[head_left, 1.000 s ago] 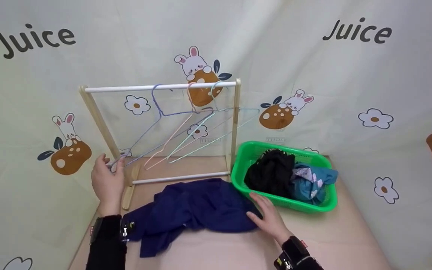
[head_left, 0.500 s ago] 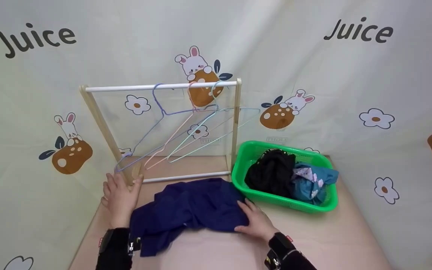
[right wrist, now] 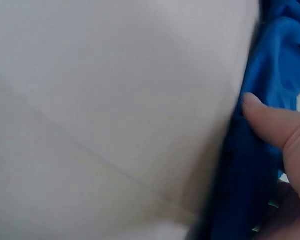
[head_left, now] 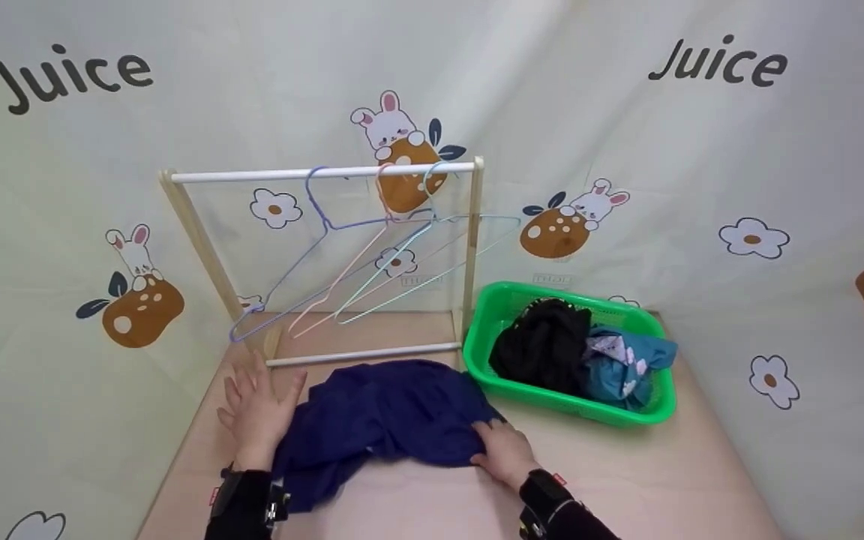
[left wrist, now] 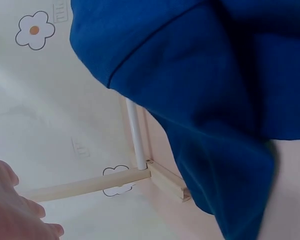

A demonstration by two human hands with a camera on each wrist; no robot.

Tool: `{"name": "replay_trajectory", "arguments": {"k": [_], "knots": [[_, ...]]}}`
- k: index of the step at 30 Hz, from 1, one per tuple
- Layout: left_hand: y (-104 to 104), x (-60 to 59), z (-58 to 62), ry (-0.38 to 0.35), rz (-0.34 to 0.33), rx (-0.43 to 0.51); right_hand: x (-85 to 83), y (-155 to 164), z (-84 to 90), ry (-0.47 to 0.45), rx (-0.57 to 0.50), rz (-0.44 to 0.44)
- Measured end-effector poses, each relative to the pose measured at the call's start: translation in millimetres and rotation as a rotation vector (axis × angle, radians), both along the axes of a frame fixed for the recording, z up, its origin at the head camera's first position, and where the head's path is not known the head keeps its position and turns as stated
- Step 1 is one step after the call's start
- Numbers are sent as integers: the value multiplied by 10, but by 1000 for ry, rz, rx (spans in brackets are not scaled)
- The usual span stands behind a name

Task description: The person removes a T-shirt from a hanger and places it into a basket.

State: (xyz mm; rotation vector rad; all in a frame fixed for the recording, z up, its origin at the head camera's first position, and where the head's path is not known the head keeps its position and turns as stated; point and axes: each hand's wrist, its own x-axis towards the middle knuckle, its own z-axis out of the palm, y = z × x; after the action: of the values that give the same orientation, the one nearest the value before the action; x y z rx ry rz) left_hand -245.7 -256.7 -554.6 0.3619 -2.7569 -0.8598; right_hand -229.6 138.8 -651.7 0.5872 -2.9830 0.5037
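right grip (head_left: 505,452) | pinches navy garment (head_left: 387,412) edge | left grip (head_left: 258,409) flat beside

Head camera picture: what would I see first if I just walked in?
Probably the bright green basket on the right, stuffed with black and teal clothes. Next the dark blue garment crumpled on the table in front, with the left hand at its left edge and the right hand gripping its right edge. Behind stands a wooden rack with pastel wire hangers.
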Motion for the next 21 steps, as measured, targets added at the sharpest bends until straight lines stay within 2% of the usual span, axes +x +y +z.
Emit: {"name": "replay_trajectory", "arguments": {"k": [3,6,9,12,15,16,18,21], "knots": [[5,34,-41,2,-10,1,5,-21,-4,19,-60,9],[2,77,-61,-6,-14,1,-13,-23,57,-45,-251,23],[0,107,-68,-8,-11,10,-53,-12,191,-257,-604,-5],[2,128,-71,2,-10,20,-128,-12,374,-495,-1062,-61],[10,147,-84,8,-15,18,-210,-17,603,-628,-1439,-47],[14,152,-91,8,-18,17,-234,-21,688,-643,-1531,-27],[21,162,-108,2,-26,12,-273,-31,867,-623,-1645,36],[33,173,-134,-11,-40,9,-319,-50,1159,-504,-1682,129]]}}
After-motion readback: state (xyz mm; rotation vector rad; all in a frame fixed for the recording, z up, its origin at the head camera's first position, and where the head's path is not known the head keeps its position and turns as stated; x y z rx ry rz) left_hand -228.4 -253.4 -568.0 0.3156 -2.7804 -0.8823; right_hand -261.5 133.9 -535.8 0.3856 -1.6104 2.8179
